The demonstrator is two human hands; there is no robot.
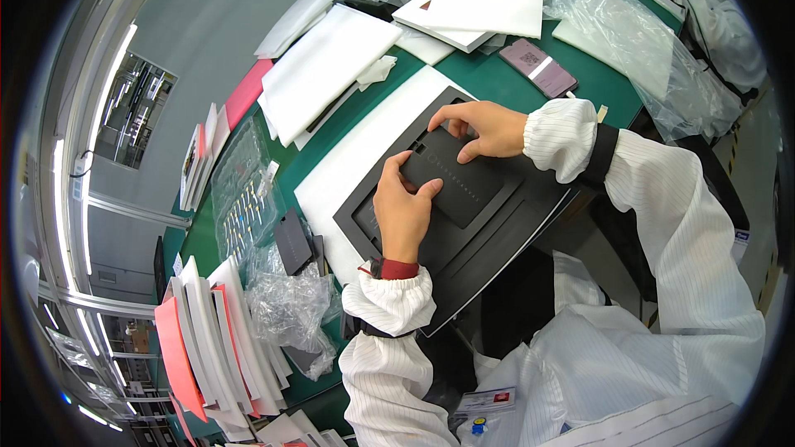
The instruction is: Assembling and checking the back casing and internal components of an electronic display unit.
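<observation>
A flat black rectangular panel [455, 182] with a small rectangular cutout and faint markings lies in or just over a black tray [439, 273] with recesses and grooves; I cannot tell whether it is seated. My left hand [403, 205] has its bent fingers at the panel's left edge and its thumb on the face. Across from it, my right hand [489, 129] curls its fingers over the far edge, the thumb near the upper right side. Both hands look closed on the panel. Beneath the tray, a white foam sheet [331, 186] sticks out on the left.
A phone-like pinkish device [538, 68] lies beyond my right hand. White foam sheets [331, 66] and clear plastic bags [654, 41] cover the back. At left are a clear tray of small parts [244, 211], crumpled plastic [290, 302] and upright white and red sheets [211, 339].
</observation>
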